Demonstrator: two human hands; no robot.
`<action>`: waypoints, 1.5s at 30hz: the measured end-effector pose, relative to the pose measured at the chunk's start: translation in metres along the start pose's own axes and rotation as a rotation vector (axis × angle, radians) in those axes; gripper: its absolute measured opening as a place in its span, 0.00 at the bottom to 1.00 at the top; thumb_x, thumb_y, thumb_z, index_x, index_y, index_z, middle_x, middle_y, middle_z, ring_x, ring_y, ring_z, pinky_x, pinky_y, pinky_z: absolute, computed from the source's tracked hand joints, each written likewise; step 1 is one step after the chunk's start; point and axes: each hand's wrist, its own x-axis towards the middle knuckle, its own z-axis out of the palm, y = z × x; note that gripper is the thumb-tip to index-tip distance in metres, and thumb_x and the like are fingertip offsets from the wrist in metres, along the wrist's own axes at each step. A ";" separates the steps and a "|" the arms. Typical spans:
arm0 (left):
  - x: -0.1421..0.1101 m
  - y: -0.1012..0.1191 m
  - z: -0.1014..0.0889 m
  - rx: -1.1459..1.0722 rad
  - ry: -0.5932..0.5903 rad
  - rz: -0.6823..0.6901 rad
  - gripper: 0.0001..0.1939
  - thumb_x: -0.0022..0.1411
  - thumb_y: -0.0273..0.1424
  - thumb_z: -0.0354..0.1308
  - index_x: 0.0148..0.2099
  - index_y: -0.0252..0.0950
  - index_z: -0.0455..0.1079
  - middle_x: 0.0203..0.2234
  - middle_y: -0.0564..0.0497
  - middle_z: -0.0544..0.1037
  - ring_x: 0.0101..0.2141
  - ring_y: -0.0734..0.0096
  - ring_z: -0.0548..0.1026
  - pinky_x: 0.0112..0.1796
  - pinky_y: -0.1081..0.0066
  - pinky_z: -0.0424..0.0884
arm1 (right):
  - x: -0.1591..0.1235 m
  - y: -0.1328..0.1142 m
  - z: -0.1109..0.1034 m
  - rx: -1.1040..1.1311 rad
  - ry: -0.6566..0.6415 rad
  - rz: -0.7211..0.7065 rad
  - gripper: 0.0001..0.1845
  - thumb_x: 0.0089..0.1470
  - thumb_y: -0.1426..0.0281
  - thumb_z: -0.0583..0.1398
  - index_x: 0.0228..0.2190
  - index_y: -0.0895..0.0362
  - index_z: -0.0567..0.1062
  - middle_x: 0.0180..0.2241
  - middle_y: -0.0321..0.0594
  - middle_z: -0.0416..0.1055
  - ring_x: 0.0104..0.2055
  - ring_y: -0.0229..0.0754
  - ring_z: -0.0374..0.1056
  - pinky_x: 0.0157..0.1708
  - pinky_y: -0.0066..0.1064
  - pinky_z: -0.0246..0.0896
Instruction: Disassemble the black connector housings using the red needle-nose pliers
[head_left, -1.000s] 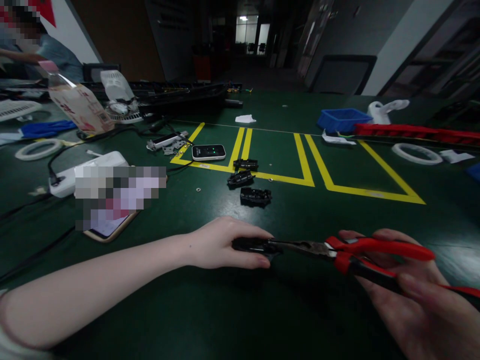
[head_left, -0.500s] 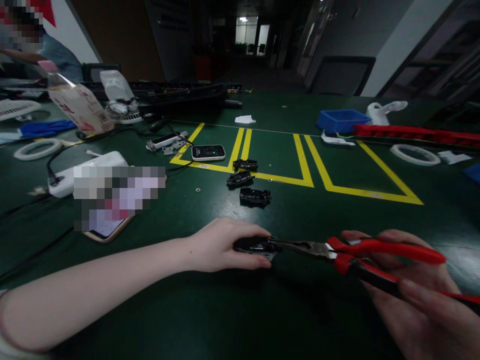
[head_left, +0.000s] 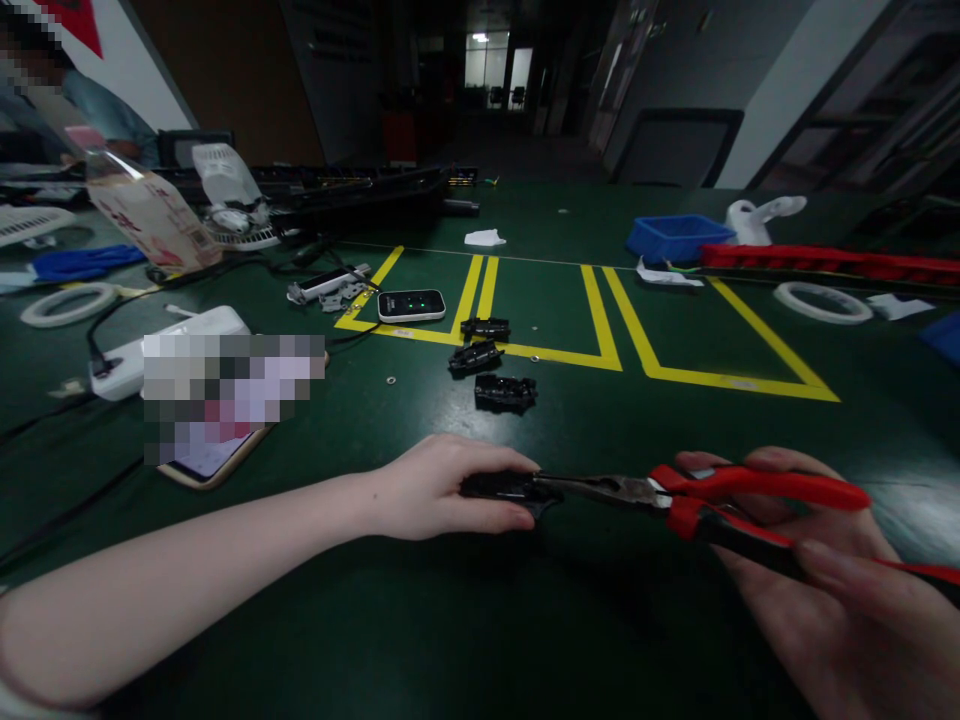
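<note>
My left hand [head_left: 442,490] is closed round a small black plastic part [head_left: 502,487] low over the green table, its thumb and fingers along the two sides. In my right hand [head_left: 840,590] are needle-nose pliers [head_left: 712,500] with red and black handles. Their long metal jaws point left and meet the right end of the part; whether they grip anything there is too small to tell. Beyond my left hand lie three similar black parts, a near one [head_left: 505,392], a middle one [head_left: 475,357] and a far one [head_left: 485,328].
Yellow tape [head_left: 742,383] marks boxes on the table. At left are a phone [head_left: 217,450], a white power strip [head_left: 214,325], a bottle [head_left: 150,215] and cables. A small black-and-white device [head_left: 411,306] lies mid-table. A blue bin [head_left: 675,238] stands back right. Another person sits far left.
The plier handles have come slightly closer together, and the right hand has shifted a little left. The whole view has slid slightly left. The left hand keeps its hold.
</note>
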 end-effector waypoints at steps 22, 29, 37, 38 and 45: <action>0.001 0.011 0.006 -0.122 0.172 -0.181 0.17 0.62 0.35 0.66 0.51 0.32 0.75 0.37 0.50 0.80 0.32 0.72 0.76 0.32 0.75 0.69 | -0.003 0.012 -0.004 -0.020 -0.097 -0.276 0.25 0.35 0.63 0.73 0.40 0.40 0.79 0.43 0.36 0.81 0.50 0.55 0.77 0.44 0.41 0.77; 0.001 0.011 0.007 -0.074 0.175 -0.186 0.17 0.62 0.36 0.66 0.50 0.32 0.75 0.36 0.49 0.81 0.33 0.70 0.78 0.32 0.74 0.71 | -0.006 0.010 0.003 -0.024 -0.068 -0.265 0.26 0.34 0.62 0.74 0.40 0.40 0.79 0.43 0.37 0.81 0.52 0.55 0.75 0.46 0.42 0.76; 0.001 0.010 0.007 -0.058 0.193 -0.165 0.17 0.62 0.36 0.66 0.49 0.31 0.74 0.34 0.51 0.80 0.29 0.75 0.75 0.30 0.76 0.68 | 0.002 0.013 -0.011 -0.089 0.009 -0.159 0.30 0.30 0.59 0.73 0.41 0.41 0.79 0.44 0.41 0.82 0.53 0.63 0.74 0.51 0.54 0.72; 0.001 0.010 0.007 -0.069 0.190 -0.161 0.17 0.62 0.35 0.66 0.49 0.31 0.74 0.33 0.51 0.80 0.29 0.75 0.75 0.30 0.76 0.68 | 0.003 0.017 -0.014 -0.100 0.019 -0.140 0.30 0.32 0.59 0.72 0.43 0.41 0.79 0.46 0.41 0.81 0.55 0.63 0.73 0.53 0.53 0.70; 0.000 0.008 0.006 -0.088 0.199 -0.147 0.18 0.61 0.35 0.67 0.51 0.31 0.74 0.34 0.51 0.80 0.30 0.74 0.75 0.30 0.76 0.68 | 0.002 0.028 -0.018 -0.099 0.016 -0.169 0.30 0.34 0.60 0.71 0.44 0.37 0.78 0.47 0.35 0.80 0.53 0.58 0.74 0.47 0.40 0.74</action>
